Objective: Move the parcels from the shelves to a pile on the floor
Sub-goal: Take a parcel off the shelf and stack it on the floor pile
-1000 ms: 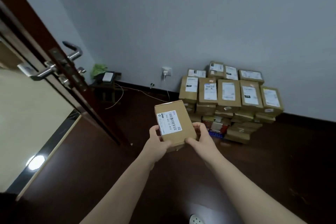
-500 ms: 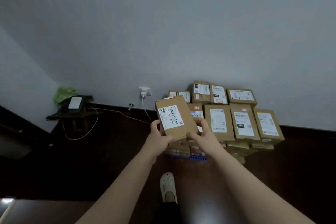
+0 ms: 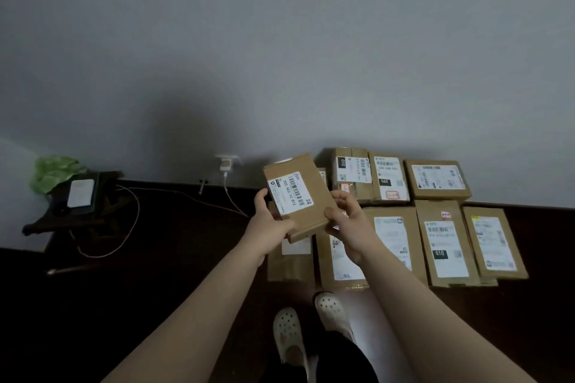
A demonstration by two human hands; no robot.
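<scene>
closer now than half a second ago, the pile (image 3: pixel 441 236) fills the lower right and shows its top faces from above; the door seen a second ago is out of view, and two shoes show where one did.

the parcel (image 3: pixel 308 205), a small flat brown box with a white barcode label, hangs in the air over the pile's left end, tilted, label side up. it touches no other box. the left hand (image 3: pixel 269 222) grips its lower left corner, thumb laid on the label side and fingers underneath. the right hand (image 3: pixel 350 224) holds its right edge, thumb on the top face and fingers curled round the side. both forearms reach in from the bottom of the view.

the pile sits on the dark floor (image 3: pixel 155 289) against the grey wall (image 3: pixel 280 56): brown labelled boxes, three in the back row, a longer row in front, edges touching. how many layers lie beneath, i cannot tell.

two white perforated shoes (image 3: pixel 287 333) stand just before the pile. to the left, a white charger (image 3: pixel 226 164) sits in a wall socket, and a thin cable (image 3: pixel 132 224) loops across the floor. a low dark table (image 3: pixel 65 221) in the corner carries a pale flat device (image 3: pixel 81 193) and something green (image 3: pixel 54 172).
</scene>
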